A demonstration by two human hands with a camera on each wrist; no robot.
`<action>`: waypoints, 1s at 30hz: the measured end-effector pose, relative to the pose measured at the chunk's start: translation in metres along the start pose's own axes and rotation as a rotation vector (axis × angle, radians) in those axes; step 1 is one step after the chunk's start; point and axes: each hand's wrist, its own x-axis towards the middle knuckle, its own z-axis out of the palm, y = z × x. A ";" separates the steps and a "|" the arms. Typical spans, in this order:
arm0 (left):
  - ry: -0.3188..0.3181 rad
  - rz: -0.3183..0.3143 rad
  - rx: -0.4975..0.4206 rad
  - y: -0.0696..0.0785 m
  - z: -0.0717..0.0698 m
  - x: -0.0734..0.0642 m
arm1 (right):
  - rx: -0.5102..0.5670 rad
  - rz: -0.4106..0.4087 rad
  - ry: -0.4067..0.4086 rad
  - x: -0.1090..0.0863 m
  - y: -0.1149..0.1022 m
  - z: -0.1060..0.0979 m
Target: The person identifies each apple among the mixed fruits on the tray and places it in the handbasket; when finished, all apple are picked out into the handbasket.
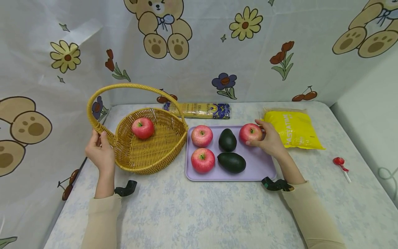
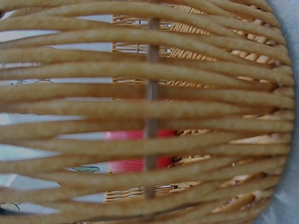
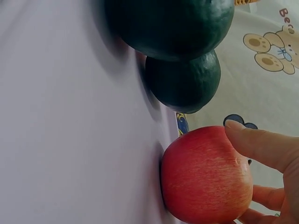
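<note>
Right hand (image 1: pixel 271 141) curled round a red apple (image 1: pixel 250 133) at the far right corner of the tray (image 1: pixel 261 171), thumb and fingers (image 3: pixel 261 147) on its smooth skin. Left hand (image 1: pixel 99 152) gripping the basket (image 1: pixel 149 152) at the near left, where the handle (image 1: pixel 105 91) joins the rim.

Basket woven of yellow wicker, heart-shaped, with a high arched handle; one apple (image 1: pixel 142 128) inside, toward the far side. Tray flat, pale lilac, smooth, rectangular with rounded corners, just right of the basket. On it, two more apples (image 1: pixel 202 136) at the left, one near and one far, and two dark green avocados (image 1: pixel 231 162) in the middle, between those apples and the held one.

Beyond the tray, a long yellow and blue packet (image 1: pixel 199 110); right of the right hand, a glossy yellow bag (image 1: pixel 292 128); farther right, a red lollipop (image 1: pixel 339 162). All on a pale flowered cloth (image 1: pixel 199 214).

Left wrist view filled by wicker strands (image 2: pixel 149 112), with the basket's apple (image 2: pixel 135 149) glimpsed through the gaps. Right wrist view up close on the held apple's faint streaks and both avocados (image 3: pixel 184 81) behind it.
</note>
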 end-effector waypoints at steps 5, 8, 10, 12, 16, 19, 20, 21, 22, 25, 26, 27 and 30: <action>0.014 0.000 0.013 -0.001 0.002 0.001 | -0.035 -0.026 0.009 0.000 0.000 0.002; 0.023 0.000 0.028 0.002 0.004 0.000 | -0.059 -0.039 0.009 0.000 0.001 0.003; 0.028 0.003 0.034 0.008 0.004 -0.002 | -0.070 -0.050 0.012 0.000 0.001 0.003; 0.031 0.002 0.032 0.016 0.002 -0.006 | -0.080 -0.063 0.016 0.000 0.002 0.004; 0.031 0.001 0.028 0.028 0.000 -0.011 | -0.096 -0.073 0.020 0.000 0.003 0.005; 0.031 -0.007 0.025 0.022 0.001 -0.008 | -0.101 -0.074 0.023 0.000 0.003 0.005; 0.031 -0.008 0.026 0.018 0.002 -0.007 | -0.102 -0.074 0.026 0.000 0.003 0.005; 0.031 -0.008 0.023 0.015 0.002 -0.006 | -0.102 -0.074 0.030 0.000 0.003 0.006; 0.030 -0.006 0.021 0.011 0.003 -0.004 | -0.103 -0.077 0.036 0.000 0.003 0.006; 0.031 0.003 0.023 0.004 0.003 -0.002 | -0.109 -0.089 0.059 0.000 0.003 0.008; 0.031 0.007 0.024 0.003 0.003 -0.001 | -0.111 -0.094 0.068 -0.001 0.004 0.008; 0.033 0.009 0.027 0.002 0.003 -0.001 | -0.111 -0.099 0.078 -0.001 0.003 0.009; 0.035 0.013 0.027 0.000 0.003 0.000 | -0.118 -0.114 0.103 -0.002 0.003 0.010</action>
